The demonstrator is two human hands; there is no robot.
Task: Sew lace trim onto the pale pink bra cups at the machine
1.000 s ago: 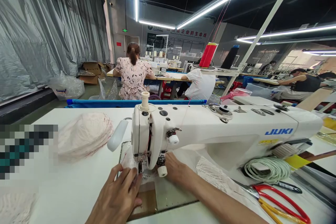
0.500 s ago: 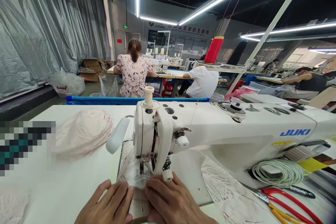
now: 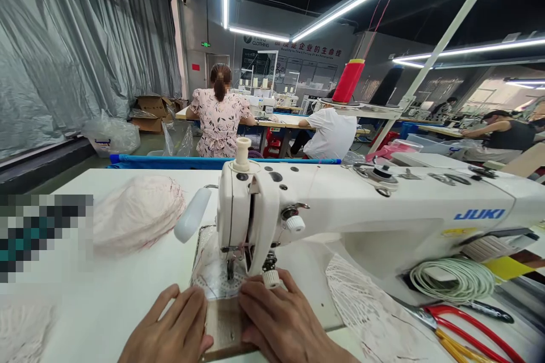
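Note:
A sheer, pale lace piece [image 3: 217, 275] lies under the presser foot [image 3: 230, 270] of a white JUKI sewing machine [image 3: 340, 198]. My left hand [image 3: 170, 323] rests on the machine bed, its fingertips at the lace's near left edge and its thumb apart from the fingers. To the right of the needle, my right hand [image 3: 285, 317] has its bent fingers pressed together on the lace's near right edge, partly behind a white knob [image 3: 271, 279]. Bare bed plate [image 3: 225, 323] shows between the hands. More lace [image 3: 366, 300] lies right of my right hand.
A stack of pale cloth pieces [image 3: 140, 210] is at the left, with another lace piece [image 3: 25, 326] nearer. Red-handled scissors [image 3: 468, 323] and a coiled pale cord [image 3: 451, 279] lie at the right. A red thread cone [image 3: 349, 82] stands behind; people sit beyond.
The lace's near edge has moved away from me towards the presser foot, baring more of the bed plate. My left hand has shifted slightly left, widening the gap between my hands.

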